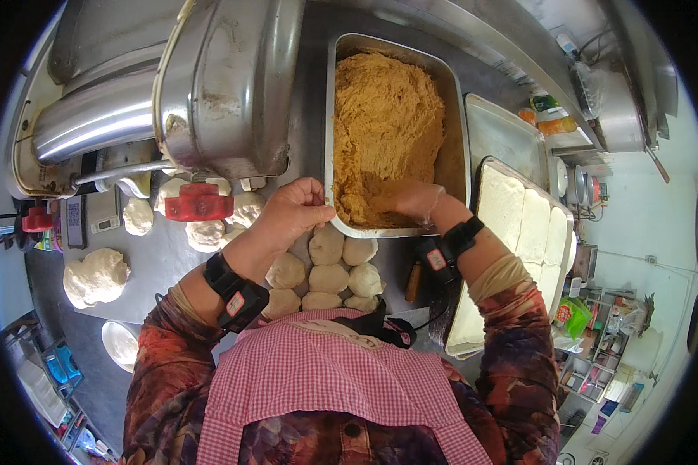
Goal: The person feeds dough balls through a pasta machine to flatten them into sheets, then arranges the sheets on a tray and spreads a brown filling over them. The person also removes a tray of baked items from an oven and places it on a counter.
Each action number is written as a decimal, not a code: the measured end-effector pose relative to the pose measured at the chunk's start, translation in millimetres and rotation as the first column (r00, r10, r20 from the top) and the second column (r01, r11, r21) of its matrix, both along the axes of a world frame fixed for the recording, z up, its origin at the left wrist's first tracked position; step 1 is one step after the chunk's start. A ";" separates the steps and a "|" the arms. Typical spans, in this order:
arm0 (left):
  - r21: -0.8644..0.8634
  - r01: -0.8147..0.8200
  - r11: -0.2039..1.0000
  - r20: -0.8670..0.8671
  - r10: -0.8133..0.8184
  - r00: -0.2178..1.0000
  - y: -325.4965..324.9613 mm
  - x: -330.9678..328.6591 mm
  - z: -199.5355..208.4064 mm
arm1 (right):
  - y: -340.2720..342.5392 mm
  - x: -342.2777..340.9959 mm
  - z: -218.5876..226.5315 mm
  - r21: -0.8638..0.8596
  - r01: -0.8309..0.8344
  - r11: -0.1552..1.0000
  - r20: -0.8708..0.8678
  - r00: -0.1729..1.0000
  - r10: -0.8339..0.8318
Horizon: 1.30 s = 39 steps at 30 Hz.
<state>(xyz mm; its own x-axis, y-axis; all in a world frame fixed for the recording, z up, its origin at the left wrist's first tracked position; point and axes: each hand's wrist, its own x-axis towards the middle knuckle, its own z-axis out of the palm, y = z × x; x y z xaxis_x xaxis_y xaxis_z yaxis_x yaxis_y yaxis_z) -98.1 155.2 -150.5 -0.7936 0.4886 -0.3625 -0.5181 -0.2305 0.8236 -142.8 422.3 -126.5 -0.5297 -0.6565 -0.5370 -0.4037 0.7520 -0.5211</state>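
A deep metal tray point(464, 167) holds a large mound of coarse orange-brown paste point(384, 108), heaped toward its far and left sides. With thumb and fingers pressed together, my left hand point(298, 208) grips the tray's near left corner. My right hand point(411, 201) is inside the tray near its front edge, coated with paste; its fingers are sunk in the mixture and hidden. Just below the tray, several pale round dough balls point(323, 279) sit close together in front of my apron.
A big steel machine with a red knob point(199, 203) stands at the left, more dough pieces point(97, 277) around it. To the right are an unfilled shallow tray point(508, 132) and a baking tray of flat pale dough slabs point(529, 225). A wooden handle point(413, 283) lies near my right forearm.
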 end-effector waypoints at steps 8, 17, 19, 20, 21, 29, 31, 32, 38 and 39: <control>-0.046 0.003 0.999 -0.038 -0.005 0.999 1.4 1.4 -1.5 | -15.2 -2.1 41.0 0.064 0.596 0.800 0.727 0.521 -0.447; -0.163 -0.069 0.984 -0.022 0.066 0.998 3.7 11.9 4.8 | 17.2 57.2 72.7 -0.300 0.953 0.044 0.953 0.301 -0.027; -0.213 -0.083 0.974 -0.031 0.078 0.996 4.9 17.9 5.7 | 26.7 71.2 79.9 -0.453 0.888 -0.081 0.891 0.450 -0.049; -0.184 -0.094 0.979 -0.040 0.088 0.995 5.7 22.1 5.6 | 32.1 79.0 84.0 -0.466 0.874 -0.136 0.884 0.463 -0.061; -0.204 -0.074 0.976 -0.025 0.070 0.997 6.6 27.2 5.3 | 40.3 87.8 89.8 -0.469 0.862 -0.191 0.883 0.464 -0.071; -0.169 0.323 0.931 -0.060 -0.337 0.940 65.3 86.9 14.0 | 154.8 171.0 121.9 -0.647 0.669 -0.366 0.762 0.551 -0.340; -0.223 0.429 0.875 -0.097 -0.458 0.884 102.9 107.2 20.1 | 193.0 189.4 118.6 -0.638 0.625 -0.450 0.770 0.516 -0.375; -0.224 0.434 0.872 -0.131 -0.469 0.874 121.9 120.1 22.7 | 211.3 198.5 114.8 -0.606 0.590 -0.533 0.795 0.477 -0.376; -0.385 0.326 0.864 -0.352 -0.464 0.813 219.3 174.9 17.2 | 303.7 235.4 95.9 -0.708 0.558 -0.433 0.702 0.492 -0.514; -0.364 0.275 0.890 -0.378 -0.411 0.830 223.9 177.5 14.5 | 313.7 238.9 94.7 -0.739 0.548 -0.391 0.664 0.499 -0.556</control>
<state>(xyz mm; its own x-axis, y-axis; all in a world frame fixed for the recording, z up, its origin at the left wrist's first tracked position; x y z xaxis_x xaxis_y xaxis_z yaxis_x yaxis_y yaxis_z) 79.4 379.2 -135.9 -0.7003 0.6891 -0.1861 -0.0927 0.1707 0.9809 96.1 735.9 -31.8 -0.9847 0.1577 0.0746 -0.1391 -0.4519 -0.8811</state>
